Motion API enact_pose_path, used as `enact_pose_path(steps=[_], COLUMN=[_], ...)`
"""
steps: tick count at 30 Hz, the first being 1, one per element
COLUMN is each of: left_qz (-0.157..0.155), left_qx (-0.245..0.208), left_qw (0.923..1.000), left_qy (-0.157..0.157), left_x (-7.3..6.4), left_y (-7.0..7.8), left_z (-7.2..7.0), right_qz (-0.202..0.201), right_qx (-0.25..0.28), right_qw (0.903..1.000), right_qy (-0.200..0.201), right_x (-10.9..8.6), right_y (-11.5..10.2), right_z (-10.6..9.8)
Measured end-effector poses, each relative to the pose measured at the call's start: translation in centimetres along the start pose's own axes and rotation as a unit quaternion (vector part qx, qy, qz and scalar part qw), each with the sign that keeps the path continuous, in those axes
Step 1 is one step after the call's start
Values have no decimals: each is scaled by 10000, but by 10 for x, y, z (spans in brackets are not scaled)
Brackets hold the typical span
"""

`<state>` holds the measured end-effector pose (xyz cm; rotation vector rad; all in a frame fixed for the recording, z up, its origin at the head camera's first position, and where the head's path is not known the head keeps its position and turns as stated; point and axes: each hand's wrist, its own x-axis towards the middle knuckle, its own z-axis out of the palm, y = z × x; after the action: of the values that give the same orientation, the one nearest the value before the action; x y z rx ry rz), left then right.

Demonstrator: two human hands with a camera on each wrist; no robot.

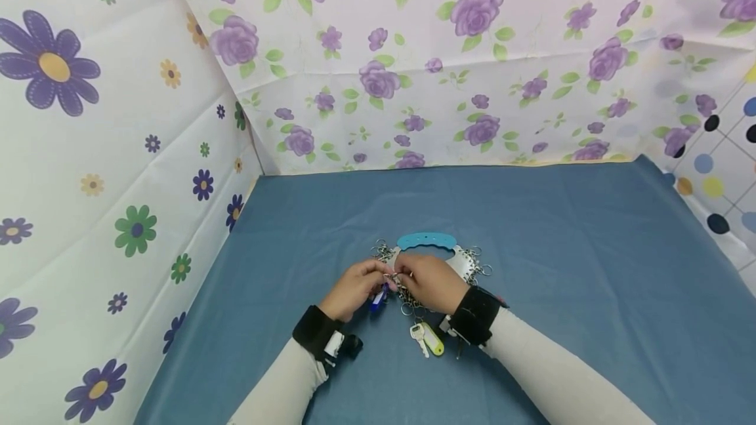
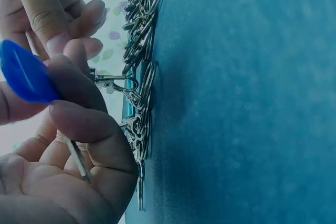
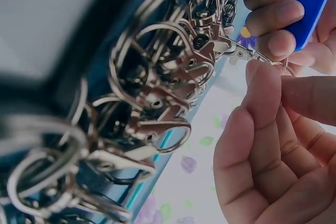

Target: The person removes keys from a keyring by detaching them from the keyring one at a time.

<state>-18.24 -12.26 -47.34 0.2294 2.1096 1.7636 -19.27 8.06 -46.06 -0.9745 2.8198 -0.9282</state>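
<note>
My left hand (image 1: pixel 354 290) holds a blue key tag (image 3: pixel 311 11) between its fingers, and a metal key (image 2: pixel 79 160) shows below in its palm. Close against it, my right hand (image 1: pixel 434 281) pinches a metal ring at the end of a swivel clasp (image 3: pixel 239 52). Both hands are over a white curved key holder (image 1: pixel 462 266) with a blue strip handle (image 1: pixel 426 240) at its far side. Many metal clasps and split rings (image 3: pixel 152 77) hang around the holder's rim. The ring between the fingertips is mostly hidden.
A yellow key tag (image 1: pixel 433 341) and a silver key (image 1: pixel 419 336) hang from the near side onto the blue tablecloth (image 1: pixel 590 267). Floral sheets (image 1: pixel 378 38) stand behind and at the left; a dotted sheet (image 1: pixel 717 176) is at the right.
</note>
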Motion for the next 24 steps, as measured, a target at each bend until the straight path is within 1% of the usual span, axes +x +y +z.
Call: enact_pose_path(steps=[7,11,14,17,20,24], left_qz=[40,11,14,45,68,110], left_qx=[-114,-144,-177,-213,-255,-183], left_qw=[9999,9999,9998,9997,9996,9997], left_qy=[-71,33,103,122,108,128], left_x=[-1,0,1,1,1,1], left_y=[0,0,-1,-2,-2,-3], left_z=[-2,-2,-2,-2,-2,-3], right_qz=[-2,-15,-107,-182,-163,-120], right_qx=[-139,-99,-37,-19,-22,-31], right_qw=[9999,9999,9999,9998,9998,9999], right_qy=[87,43,54,105,117,68], right_x=[1,0,0,1,2,2], right_y=[3,1,-1,-2,-2,0], right_z=[2,1,0,0,1,1])
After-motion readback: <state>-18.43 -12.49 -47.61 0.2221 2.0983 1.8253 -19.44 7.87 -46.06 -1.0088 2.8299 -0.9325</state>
